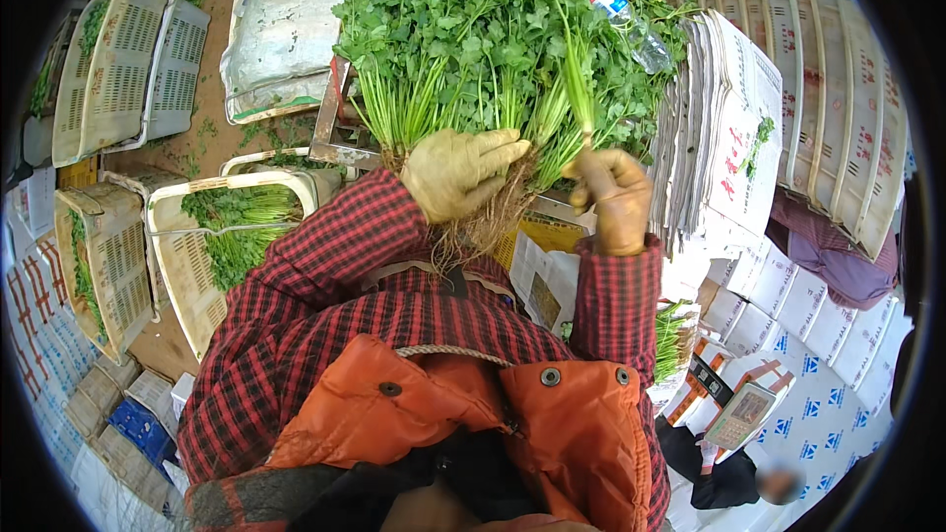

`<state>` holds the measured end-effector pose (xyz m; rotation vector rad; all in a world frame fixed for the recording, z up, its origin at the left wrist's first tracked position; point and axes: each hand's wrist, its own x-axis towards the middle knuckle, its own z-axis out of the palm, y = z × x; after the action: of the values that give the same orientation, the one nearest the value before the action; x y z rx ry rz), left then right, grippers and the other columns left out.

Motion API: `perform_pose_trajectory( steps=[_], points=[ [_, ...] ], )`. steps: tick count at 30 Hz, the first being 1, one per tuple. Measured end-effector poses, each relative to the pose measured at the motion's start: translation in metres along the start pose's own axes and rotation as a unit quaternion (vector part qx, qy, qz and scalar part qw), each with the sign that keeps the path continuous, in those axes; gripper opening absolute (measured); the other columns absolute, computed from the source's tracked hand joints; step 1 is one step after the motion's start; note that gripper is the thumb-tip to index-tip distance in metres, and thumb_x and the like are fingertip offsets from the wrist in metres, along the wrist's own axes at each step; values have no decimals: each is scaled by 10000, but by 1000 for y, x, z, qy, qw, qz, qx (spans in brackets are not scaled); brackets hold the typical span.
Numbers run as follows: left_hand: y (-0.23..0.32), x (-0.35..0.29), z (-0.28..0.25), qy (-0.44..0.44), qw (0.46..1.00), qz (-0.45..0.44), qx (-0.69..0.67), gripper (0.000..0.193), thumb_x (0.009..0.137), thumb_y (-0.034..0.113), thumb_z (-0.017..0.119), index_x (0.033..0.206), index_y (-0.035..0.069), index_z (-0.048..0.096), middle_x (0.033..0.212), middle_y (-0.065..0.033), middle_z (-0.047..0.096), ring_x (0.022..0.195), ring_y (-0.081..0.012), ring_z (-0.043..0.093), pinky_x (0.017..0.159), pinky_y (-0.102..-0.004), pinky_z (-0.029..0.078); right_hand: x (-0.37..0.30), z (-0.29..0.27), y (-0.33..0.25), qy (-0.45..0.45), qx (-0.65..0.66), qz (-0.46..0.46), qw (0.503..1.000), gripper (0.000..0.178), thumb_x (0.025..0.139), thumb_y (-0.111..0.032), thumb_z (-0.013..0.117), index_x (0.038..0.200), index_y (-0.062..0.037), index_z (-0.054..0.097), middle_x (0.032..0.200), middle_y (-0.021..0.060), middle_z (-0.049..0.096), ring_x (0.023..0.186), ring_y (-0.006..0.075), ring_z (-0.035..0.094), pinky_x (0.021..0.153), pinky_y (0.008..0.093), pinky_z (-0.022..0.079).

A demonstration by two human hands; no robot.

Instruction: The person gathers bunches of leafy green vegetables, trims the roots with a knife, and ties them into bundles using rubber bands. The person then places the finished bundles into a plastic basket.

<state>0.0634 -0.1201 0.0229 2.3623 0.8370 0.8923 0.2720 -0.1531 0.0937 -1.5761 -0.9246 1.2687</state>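
A thick heap of leafy green stalks with roots, resembling coriander or celery [463, 49], lies in front of me. My left hand [461, 175], in a yellowish glove, rests over the root ends with its fingers stretched out to the right; its thumb is hard to see. Brown roots [483, 222] hang down below it. My right hand [613, 199], in a stained glove, is closed on the pale base of a single green stalk [576, 84]. That stalk stands above the heap, its leafy top pointing away from me and slightly blurred.
A clear plastic bottle [645, 47] lies on the greens. At right is a stack of printed paper sheets [724, 128], with crates [838, 99] beyond. Crates of greens [177, 227] stand at left, beside a covered crate [286, 30]. A scale [744, 414] and another person [729, 483] are lower right.
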Motion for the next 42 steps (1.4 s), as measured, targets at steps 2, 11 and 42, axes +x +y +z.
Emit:
perform_pose_trajectory(
  steps=[2,11,42],
  points=[
    [-14,-3,12,41,999,18,-18,391,772,63,675,1156,114,621,1131,-74,644,680,-200,626,576,-303,498,-7,12,30,-3,-105,-34,994,211,887,-167,639,707,-64,598,626,53,646,426,53,516,371,210,448],
    [1,-9,13,5,949,-289,-128,203,847,177,675,1002,54,628,866,-86,687,693,-134,663,607,-263,558,-21,53,70,-41,-462,-179,867,270,851,-225,672,641,-79,583,511,75,542,401,165,515,434,340,494],
    [-6,-24,13,30,661,-372,-651,370,985,316,474,1035,-15,630,703,-78,670,454,-90,511,415,-199,400,44,11,39,161,1,-7,987,127,859,-108,649,855,11,607,676,75,639,523,104,583,466,222,480]
  ],
)
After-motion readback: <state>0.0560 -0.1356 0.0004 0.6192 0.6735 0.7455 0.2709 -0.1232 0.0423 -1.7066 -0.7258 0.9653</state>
